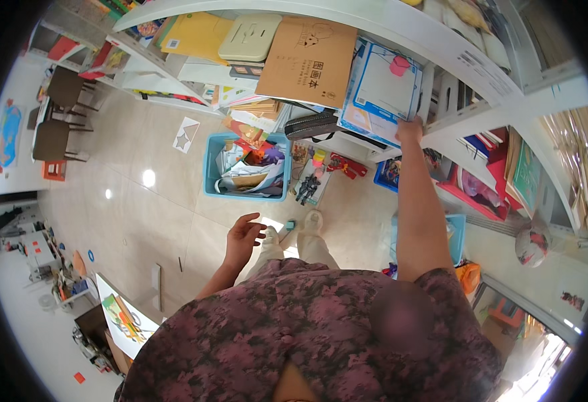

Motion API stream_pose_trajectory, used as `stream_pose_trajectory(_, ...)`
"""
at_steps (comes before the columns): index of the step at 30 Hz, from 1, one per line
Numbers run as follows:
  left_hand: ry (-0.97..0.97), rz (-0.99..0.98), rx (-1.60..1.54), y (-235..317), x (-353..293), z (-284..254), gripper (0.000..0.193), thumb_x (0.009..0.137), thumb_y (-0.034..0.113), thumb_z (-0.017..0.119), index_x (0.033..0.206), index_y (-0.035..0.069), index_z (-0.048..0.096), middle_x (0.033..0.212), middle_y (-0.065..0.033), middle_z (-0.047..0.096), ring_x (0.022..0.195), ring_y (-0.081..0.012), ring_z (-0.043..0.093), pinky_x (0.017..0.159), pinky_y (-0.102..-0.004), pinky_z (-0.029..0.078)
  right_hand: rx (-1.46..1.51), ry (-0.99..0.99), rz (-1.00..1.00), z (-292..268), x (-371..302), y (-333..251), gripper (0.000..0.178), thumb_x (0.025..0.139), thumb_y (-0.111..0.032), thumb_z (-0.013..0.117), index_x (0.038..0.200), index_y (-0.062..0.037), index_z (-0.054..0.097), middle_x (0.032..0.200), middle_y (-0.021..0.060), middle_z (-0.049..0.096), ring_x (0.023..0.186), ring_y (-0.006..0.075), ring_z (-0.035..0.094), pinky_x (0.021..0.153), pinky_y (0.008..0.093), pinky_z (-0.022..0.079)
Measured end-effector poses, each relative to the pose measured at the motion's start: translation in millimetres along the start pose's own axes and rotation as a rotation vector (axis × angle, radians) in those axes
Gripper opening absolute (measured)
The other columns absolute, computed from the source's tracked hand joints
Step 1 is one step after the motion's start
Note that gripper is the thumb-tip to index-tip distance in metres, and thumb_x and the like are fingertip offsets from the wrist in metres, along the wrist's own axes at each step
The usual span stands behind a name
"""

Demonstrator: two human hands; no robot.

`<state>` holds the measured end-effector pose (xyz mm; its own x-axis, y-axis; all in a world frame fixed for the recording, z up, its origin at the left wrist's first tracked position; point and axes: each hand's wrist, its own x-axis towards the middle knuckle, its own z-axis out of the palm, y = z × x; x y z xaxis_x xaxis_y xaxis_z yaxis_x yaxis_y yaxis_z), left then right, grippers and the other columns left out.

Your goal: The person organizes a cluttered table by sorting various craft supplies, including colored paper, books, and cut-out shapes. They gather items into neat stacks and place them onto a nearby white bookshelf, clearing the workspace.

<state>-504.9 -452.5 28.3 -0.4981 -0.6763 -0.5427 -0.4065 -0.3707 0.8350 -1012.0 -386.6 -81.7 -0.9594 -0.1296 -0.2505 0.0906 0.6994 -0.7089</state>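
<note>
My right arm reaches up to the shelf, and my right hand [410, 129] is closed at the near corner of a white drawing board with a blue border [380, 90]. A pink clip-like piece [399, 65] sits on the board, which lies over other blue-and-white sheets; my fingertips are partly hidden. My left hand [243, 234] hangs in front of my body, its fingers loosely curled and apart, holding nothing. Left of the board lies a large brown drawing pad [309, 60]. A black zipped pouch [309, 125] is just below it at the shelf's edge.
On the floor ahead stands a blue bin [210, 175] full of papers. Beside it are a dark toy robot [307, 189] and a red toy [347, 165]. Another blue bin [456, 234] stands by my right arm. A white paper with a star [185, 135] lies further left.
</note>
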Motion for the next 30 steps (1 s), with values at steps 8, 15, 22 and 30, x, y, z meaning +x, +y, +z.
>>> stream_pose_trajectory(8,-0.473,0.134,0.227,50.2,15.3,11.0,0.030,0.088,0.009,0.051,0.118,0.008,0.053,0.087,-0.0058,0.064,0.075,-0.0126,0.059,0.064,-0.0255,0.047,0.136,-0.099,-0.182,2.6,-190.7,147.9,0.024,0.085,-0.027,0.050,0.088,-0.0075,0.064,0.087,0.0164,0.064,0.085,0.0329,0.060,0.078,0.0423,0.046)
stream_pose_trajectory(15,-1.488,0.547,-0.068,214.1,-50.1,50.7,0.034,0.080,0.017,0.061,0.107,-0.003,0.057,0.077,-0.0119,0.062,0.068,-0.0203,0.059,0.065,-0.0302,0.047,-0.335,-0.327,0.126,-21.6,-456.8,370.9,0.027,0.073,-0.029,0.065,0.095,-0.0130,0.065,0.096,0.0105,0.064,0.089,0.0292,0.061,0.079,0.0373,0.048)
stream_pose_trajectory(22,-2.350,0.203,-0.973,217.7,-212.4,65.2,0.023,0.088,0.030,0.056,0.091,0.011,0.069,0.075,-0.0104,0.057,0.052,-0.0147,0.048,0.040,-0.0202,0.033,0.590,0.466,0.979,-12.6,-673.9,327.1,0.023,0.086,-0.016,0.049,0.102,-0.0042,0.060,0.079,0.0058,0.062,0.061,0.0145,0.058,0.048,0.0274,0.047)
stream_pose_trajectory(30,-2.700,-0.694,-0.766,122.3,-319.2,0.1,0.025,0.088,0.028,0.056,0.081,0.007,0.069,0.062,-0.0080,0.054,0.043,-0.0116,0.042,0.035,-0.0202,0.026,0.513,0.603,1.122,126.5,-848.1,257.5,0.028,0.079,-0.017,0.057,0.105,-0.0066,0.062,0.087,0.0086,0.066,0.068,0.0157,0.064,0.061,0.0294,0.051)
